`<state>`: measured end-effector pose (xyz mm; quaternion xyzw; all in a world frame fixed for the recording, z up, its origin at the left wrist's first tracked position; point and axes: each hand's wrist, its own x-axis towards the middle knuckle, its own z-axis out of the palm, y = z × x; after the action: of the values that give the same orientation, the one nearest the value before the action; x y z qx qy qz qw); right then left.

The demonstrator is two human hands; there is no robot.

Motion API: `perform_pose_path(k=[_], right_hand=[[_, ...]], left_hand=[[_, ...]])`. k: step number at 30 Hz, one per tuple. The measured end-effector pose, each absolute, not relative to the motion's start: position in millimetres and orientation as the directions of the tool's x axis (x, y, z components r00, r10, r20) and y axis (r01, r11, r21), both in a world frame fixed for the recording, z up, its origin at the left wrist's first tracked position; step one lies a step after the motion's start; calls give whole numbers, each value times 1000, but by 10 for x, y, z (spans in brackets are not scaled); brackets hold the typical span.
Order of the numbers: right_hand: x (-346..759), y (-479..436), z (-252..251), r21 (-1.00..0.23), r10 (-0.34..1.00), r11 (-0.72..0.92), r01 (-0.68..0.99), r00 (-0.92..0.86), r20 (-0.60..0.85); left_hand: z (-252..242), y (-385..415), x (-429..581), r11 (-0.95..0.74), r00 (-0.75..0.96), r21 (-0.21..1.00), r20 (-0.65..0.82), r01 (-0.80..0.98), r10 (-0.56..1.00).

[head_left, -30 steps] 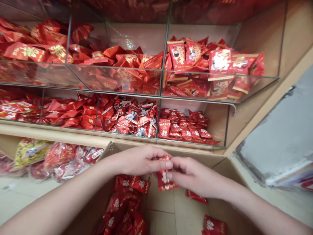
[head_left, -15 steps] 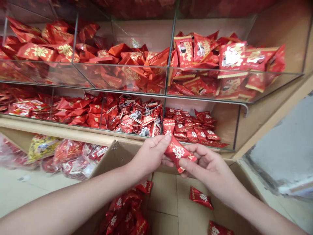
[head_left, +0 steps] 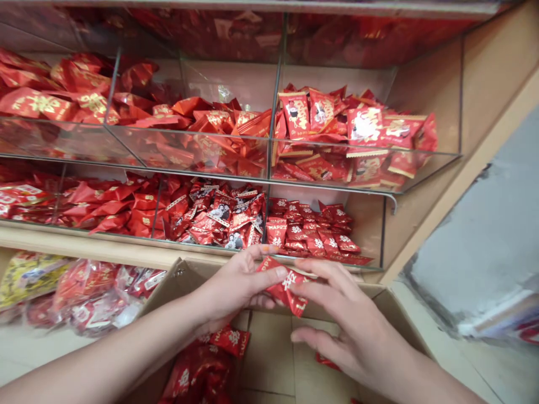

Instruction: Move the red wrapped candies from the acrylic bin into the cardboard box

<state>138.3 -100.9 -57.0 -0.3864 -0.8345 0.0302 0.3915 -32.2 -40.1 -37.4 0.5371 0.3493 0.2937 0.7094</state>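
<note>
Over a carton (head_left: 196,274), red packet (head_left: 289,280) in left hand (head_left: 236,285), right hand (head_left: 347,311) alongside.

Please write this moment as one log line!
left grip: holding red packet | right grip: open, at packet | below: cardboard box

Gap above lower-right packets (head_left: 314,231), depth unclear; divider (head_left: 265,213) blocks left, upper shelf (head_left: 332,189) overhead.

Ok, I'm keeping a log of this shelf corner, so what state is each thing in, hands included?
Glossy red packet with white print: gripped, tilted; seal unclear
Bare left hand: closed on that packet
Bare right hand: open, thumb parted from fingers
Brown cardboard box: open-topped, red packets inside
Clear-walled lower right compartment: partly filled
Clear plastic bags: filled; closure unclear
</note>
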Motion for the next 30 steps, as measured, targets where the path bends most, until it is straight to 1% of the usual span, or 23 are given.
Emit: perform_pose_path(k=[1, 2, 5, 7, 8, 9, 10, 11, 12, 13, 14, 15, 16, 17, 20, 23, 27, 30], right_hand=[[1387, -1015, -577, -256, 628, 722, 643, -453, 633], [1394, -1019, -583, -187, 598, 732, 655, -488, 635], [1460, -1020, -590, -37, 537, 734, 678, -547, 642], [1556, -984, -561, 54, 512, 690, 721, -541, 667], [1616, -944, -532, 89, 521, 643, 761, -519, 678], [1680, -884, -494, 121, 535, 580, 805, -489, 689], [1742, -803, -449, 151, 555, 506, 849, -455, 697], [1799, -701, -400, 183, 581, 426, 886, -423, 695], [1846, -581, -350, 219, 615, 344, 913, -395, 683], [1883, -446, -303, 259, 650, 270, 927, -374, 662], [1907, -304, -260, 301, 684, 205, 931, -356, 637], [1919, -163, -223, 336, 714, 153, 929, -339, 613], [1922, -28, -194, 355, 737, 104, 929, -311, 600], [1918, 93, -173, 360, 757, 59, 931, -277, 592], [1886, 347, -165, 337, 806, -3, 941, -197, 559], [1867, 450, -229, 317, 830, 31, 948, -201, 520], [1899, 490, -347, 292, 814, 54, 955, -211, 541], [1970, 508, -426, 232, 821, 95, 968, -208, 531]], left_hand=[[-393, -396, -317, 270, 611, 963, -201, -22, 765], [-413, -395, -312, 274, 631, 962, -215, 4, 746], [-438, -405, -311, 202, 641, 974, -220, 103, 735], [-391, -396, -327, 58, 619, 985, -147, 161, 771], [-343, -381, -334, -73, 601, 976, -66, 204, 797], [-281, -355, -333, -253, 587, 932, 56, 259, 808], [-209, -317, -317, -452, 589, 832, 198, 322, 784], [-134, -267, -282, -647, 622, 660, 334, 382, 708], [-62, -203, -225, -793, 682, 451, 426, 408, 594], [1, -129, -144, -872, 752, 271, 442, 407, 488], [51, -44, -43, -896, 800, 138, 409, 421, 439], [86, 47, 74, -890, 815, 30, 388, 455, 430], [106, 141, 198, -862, 825, -62, 329, 503, 459], [111, 236, 322, -809, 805, -127, 270, 574, 529], [68, 501, 630, -708, 724, -163, 234, 687, 649], [-13, 703, 779, -631, 653, -171, 166, 757, 739], [-101, 836, 800, -625, 642, -156, 99, 765, 761], [-128, 867, 786, -638, 648, -140, 40, 757, 760]])
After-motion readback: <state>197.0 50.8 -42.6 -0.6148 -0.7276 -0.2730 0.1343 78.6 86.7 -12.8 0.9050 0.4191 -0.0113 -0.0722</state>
